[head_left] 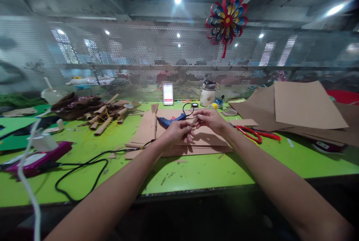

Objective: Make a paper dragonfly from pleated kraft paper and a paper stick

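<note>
1 small brown piece (194, 122), pinched between the left hand (181, 130) and right hand (209, 120), held close together above stacked card sheets (213, 139). 1 fringed roll (154, 123), laid on the sheets, judged finished. Brown tubes (104, 126), apparently rolled already, heaped farther left. 1 blue glue gun (171, 120), set beside the roll. Held piece judged unfinished; remaining work cannot be told.
</note>
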The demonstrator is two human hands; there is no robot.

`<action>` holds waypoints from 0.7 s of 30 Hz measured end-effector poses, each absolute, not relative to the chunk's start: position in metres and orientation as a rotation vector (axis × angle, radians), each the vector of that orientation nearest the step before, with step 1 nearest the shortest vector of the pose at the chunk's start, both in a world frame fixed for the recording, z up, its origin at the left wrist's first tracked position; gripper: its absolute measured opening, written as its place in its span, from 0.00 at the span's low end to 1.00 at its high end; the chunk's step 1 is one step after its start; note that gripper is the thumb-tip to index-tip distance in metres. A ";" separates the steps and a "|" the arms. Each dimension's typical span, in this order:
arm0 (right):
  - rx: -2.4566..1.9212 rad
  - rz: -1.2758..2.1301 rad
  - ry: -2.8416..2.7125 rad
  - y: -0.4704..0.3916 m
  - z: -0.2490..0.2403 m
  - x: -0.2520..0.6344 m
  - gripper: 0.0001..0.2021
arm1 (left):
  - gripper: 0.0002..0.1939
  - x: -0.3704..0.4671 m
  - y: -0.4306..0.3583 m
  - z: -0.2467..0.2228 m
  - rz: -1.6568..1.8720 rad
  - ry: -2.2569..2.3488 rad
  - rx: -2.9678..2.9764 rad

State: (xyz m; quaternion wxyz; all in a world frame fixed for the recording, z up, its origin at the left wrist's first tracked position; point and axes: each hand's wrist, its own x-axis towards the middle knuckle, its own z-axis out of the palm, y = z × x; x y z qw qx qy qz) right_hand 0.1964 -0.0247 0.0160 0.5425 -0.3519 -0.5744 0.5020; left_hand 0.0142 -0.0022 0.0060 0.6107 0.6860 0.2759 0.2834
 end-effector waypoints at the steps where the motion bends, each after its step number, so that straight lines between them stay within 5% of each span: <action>1: -0.835 1.187 -1.367 -0.024 0.016 0.196 0.11 | 0.08 0.014 -0.002 0.006 0.650 0.632 1.584; 12: -0.904 1.007 -1.474 -0.025 0.018 0.202 0.15 | 0.07 0.014 -0.002 0.008 0.697 0.804 1.679; 21: -1.131 0.121 -2.166 -0.034 0.025 0.188 0.12 | 0.12 0.009 -0.001 0.003 0.895 0.909 2.705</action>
